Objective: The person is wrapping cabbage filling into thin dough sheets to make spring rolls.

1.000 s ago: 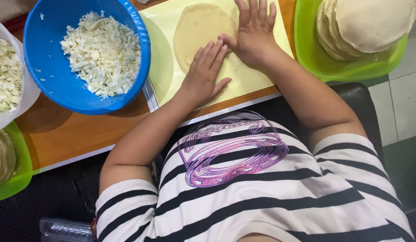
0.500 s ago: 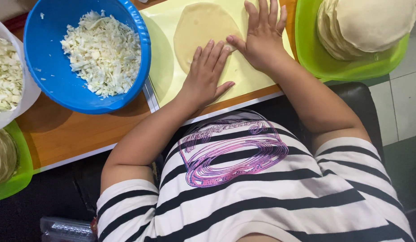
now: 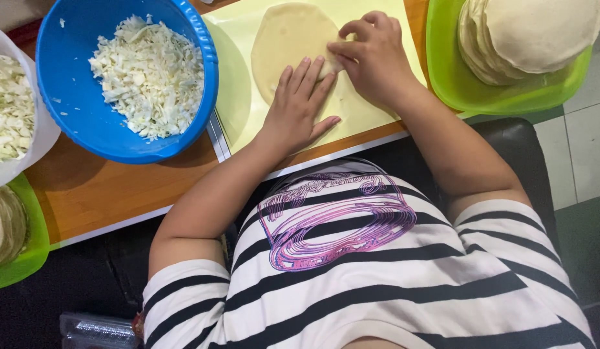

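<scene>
At frame center-top, the left hand (image 3: 299, 106) lies flat and released on a round dough wrapper (image 3: 284, 39); the right hand (image 3: 375, 57) pinches its edge. Blue bowl (image 3: 61, 110) upper left holds shredded cabbage (image 3: 148, 74); green tray (image 3: 445, 64) upper right holds 1 wrapper stack (image 3: 532, 32).

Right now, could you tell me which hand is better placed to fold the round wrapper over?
Probably the right hand: its fingers curl at the wrapper's near edge, seemingly pinching it. The left hand lies flat, pressing the wrapper onto the yellow mat.
</scene>
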